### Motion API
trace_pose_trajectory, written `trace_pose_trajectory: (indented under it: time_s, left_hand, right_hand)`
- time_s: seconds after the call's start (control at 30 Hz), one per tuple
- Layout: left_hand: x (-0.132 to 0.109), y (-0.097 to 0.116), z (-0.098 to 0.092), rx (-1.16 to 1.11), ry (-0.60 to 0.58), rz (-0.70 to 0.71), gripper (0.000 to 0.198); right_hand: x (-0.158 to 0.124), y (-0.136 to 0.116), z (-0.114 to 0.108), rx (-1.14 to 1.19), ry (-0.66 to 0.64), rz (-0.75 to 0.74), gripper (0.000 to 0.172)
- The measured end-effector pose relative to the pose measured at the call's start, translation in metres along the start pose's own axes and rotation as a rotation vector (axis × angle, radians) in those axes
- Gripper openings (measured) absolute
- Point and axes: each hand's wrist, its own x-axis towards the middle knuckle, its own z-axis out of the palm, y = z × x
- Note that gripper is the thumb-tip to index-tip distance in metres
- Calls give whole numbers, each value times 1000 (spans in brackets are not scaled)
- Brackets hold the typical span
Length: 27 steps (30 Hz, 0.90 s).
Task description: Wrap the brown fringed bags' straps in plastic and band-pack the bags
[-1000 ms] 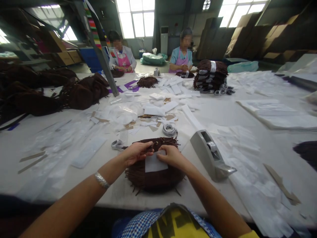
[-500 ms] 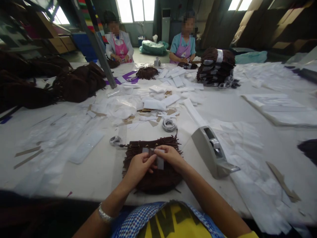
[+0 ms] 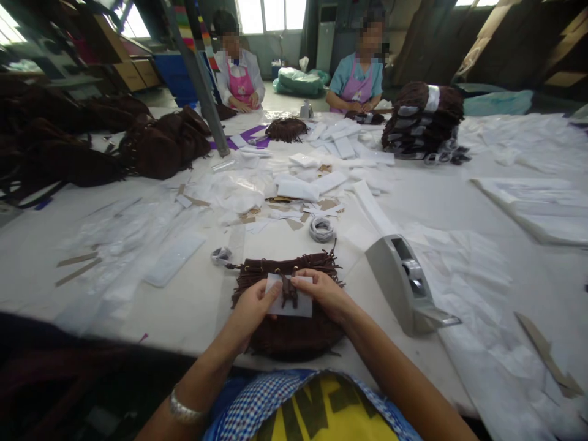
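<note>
From here I have the bag lying on the bench, my left hand pinching the left edge of the paper and my right hand its upper right, the paper apparently tucked under the cord ends, which remain uncovered.

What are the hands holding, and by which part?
White sheet over the brown fringed bag: left hand pinches its left edge, right hand its upper right part.

a white table carries a brown bag, tape dispenser and paper scraps.
</note>
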Motion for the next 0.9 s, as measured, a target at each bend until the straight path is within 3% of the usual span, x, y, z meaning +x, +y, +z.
trace_pose_trajectory:
  time_s: [0.17, 0.4, 0.53, 0.77, 0.9]
  left_hand:
    - [-6, -7, 17, -79, 127, 9, 50]
    - [-13, -18, 12, 2, 293, 136, 39]
    - [-15, -22, 11, 33, 327, 165, 36]
    - [-20, -23, 12, 167, 375, 246, 27]
    - [-24, -20, 12, 324, 416, 371, 25]
  right_hand:
    - [-11, 2, 11, -38, 84, -29, 45]
    - [-20, 8, 8, 242, -88, 62, 46]
    - [-23, 12, 11, 238, -103, 63, 38]
    - [-14, 18, 29, -96, 89, -59, 35]
    - [-11, 22, 38, -116, 176, -98, 35]
